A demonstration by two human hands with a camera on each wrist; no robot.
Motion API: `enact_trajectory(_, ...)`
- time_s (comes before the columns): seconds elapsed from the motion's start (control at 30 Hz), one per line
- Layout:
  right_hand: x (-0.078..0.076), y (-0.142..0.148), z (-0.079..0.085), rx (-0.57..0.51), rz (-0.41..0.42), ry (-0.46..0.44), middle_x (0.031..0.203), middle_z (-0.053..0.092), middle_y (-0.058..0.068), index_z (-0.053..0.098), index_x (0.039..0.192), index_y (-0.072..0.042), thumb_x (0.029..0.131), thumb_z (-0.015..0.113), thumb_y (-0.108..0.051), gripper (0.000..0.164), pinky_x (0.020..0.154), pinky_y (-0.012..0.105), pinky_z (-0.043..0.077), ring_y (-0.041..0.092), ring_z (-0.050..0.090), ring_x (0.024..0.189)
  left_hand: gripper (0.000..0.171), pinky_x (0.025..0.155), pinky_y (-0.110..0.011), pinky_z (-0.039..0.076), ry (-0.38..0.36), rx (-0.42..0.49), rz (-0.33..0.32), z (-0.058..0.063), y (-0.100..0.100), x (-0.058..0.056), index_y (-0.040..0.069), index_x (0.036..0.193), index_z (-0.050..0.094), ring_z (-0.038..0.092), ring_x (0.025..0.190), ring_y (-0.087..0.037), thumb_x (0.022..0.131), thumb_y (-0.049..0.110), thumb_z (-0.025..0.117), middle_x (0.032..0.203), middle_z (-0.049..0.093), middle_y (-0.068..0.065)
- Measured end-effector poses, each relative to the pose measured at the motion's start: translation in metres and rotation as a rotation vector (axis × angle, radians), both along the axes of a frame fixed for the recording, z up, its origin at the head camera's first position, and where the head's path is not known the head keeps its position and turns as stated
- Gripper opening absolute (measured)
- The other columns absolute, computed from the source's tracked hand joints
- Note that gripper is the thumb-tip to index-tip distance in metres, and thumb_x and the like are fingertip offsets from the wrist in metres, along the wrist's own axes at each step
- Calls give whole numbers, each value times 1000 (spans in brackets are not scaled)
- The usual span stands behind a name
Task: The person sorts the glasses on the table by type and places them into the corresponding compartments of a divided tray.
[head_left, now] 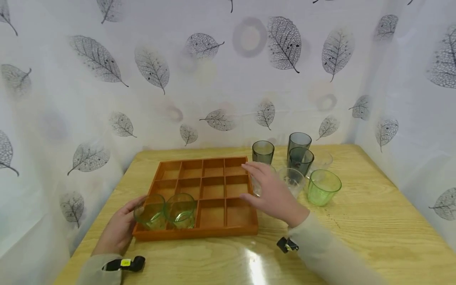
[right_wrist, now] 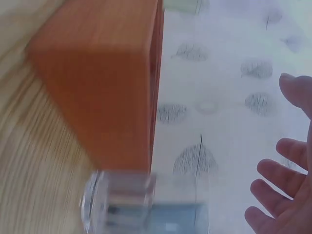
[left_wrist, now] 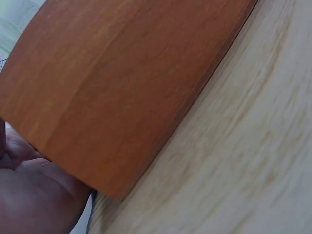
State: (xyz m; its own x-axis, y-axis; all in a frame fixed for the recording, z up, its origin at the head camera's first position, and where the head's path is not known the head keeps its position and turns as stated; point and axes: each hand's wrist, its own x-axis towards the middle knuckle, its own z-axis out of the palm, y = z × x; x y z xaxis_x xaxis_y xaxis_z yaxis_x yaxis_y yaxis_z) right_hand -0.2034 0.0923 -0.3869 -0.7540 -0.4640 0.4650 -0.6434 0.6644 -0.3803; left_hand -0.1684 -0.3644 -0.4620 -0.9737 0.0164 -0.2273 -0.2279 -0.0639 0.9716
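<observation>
A brown wooden divided tray lies on the table, with several square compartments. Two greenish glasses, a left one and a right one, stand in its two front-left compartments. My left hand touches the tray's left wall; its fingertips are partly hidden behind the left glass. In the left wrist view that hand lies against the tray's end. My right hand hovers by the tray's right wall, fingers spread and holding nothing, as the right wrist view also shows. A clear glass stands close to the tray's corner there.
Right of the tray stand a green glass, a clear glass and several grey glasses, one at the back left and one further right. A leaf-patterned white curtain hangs behind and beside the wooden table.
</observation>
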Motion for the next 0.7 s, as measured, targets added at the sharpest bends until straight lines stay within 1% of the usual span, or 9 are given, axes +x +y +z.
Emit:
enact_trajectory(0.13,-2,36,-4,-28,-49,46,150,46,11,48,150,-10,85,82,-40,80,112,54,34,32,40,139,61,97,-17,42,-1,0,-2,0,1,1,14,158,37,45,122,2,104,30,59,138,46,17)
enact_trajectory(0.2,-2,54,-5,-37,-78,71,149,47,13,50,149,-8,83,84,-36,79,111,56,34,34,40,138,60,97,-18,41,-2,-8,0,0,1,1,15,158,38,42,126,-2,104,31,59,137,46,17)
enact_trajectory(0.27,-1,71,-7,-42,-117,73,148,47,14,50,148,-7,83,84,-35,78,109,59,35,36,39,138,60,100,-19,38,2,-24,-1,0,1,1,14,158,37,37,133,-7,105,31,59,140,45,16)
enact_trajectory(0.33,1,88,-8,-45,-165,61,149,46,15,50,149,-8,84,84,-34,77,107,61,36,38,38,138,61,105,-21,34,2,-39,-5,0,1,1,13,159,35,29,142,-15,105,31,58,145,41,13)
enact_trajectory(0.4,4,105,-11,-56,-216,49,149,45,16,49,149,-7,85,84,-32,77,104,64,37,41,38,137,63,107,-23,30,8,-51,-8,0,2,0,11,159,34,21,146,-21,105,31,58,150,37,8)
enact_trajectory(0.47,7,120,-14,-84,-256,42,148,44,18,49,148,-6,84,84,-29,77,103,67,35,44,38,135,64,108,-23,30,2,-60,-9,0,2,0,12,160,34,18,149,-23,105,33,58,155,32,4)
enact_trajectory(0.6,9,144,-23,-150,-322,18,148,43,22,48,149,-3,85,83,-26,76,106,69,28,50,35,134,67,109,-25,30,-13,-67,-4,0,1,1,12,160,31,16,150,-25,104,35,58,162,23,-3)
enact_trajectory(0.63,9,150,-25,-164,-335,8,149,43,22,47,149,-3,86,82,-26,76,107,69,26,50,34,135,68,108,-24,31,-10,-66,-5,0,1,1,11,161,30,17,149,-24,104,35,59,162,22,-4)
enact_trajectory(0.7,7,158,-29,-173,-365,-21,152,40,23,45,151,-4,89,80,-29,76,108,70,24,51,31,137,69,106,-22,34,-8,-59,-2,0,3,1,9,161,29,24,146,-20,104,35,59,162,22,-5)
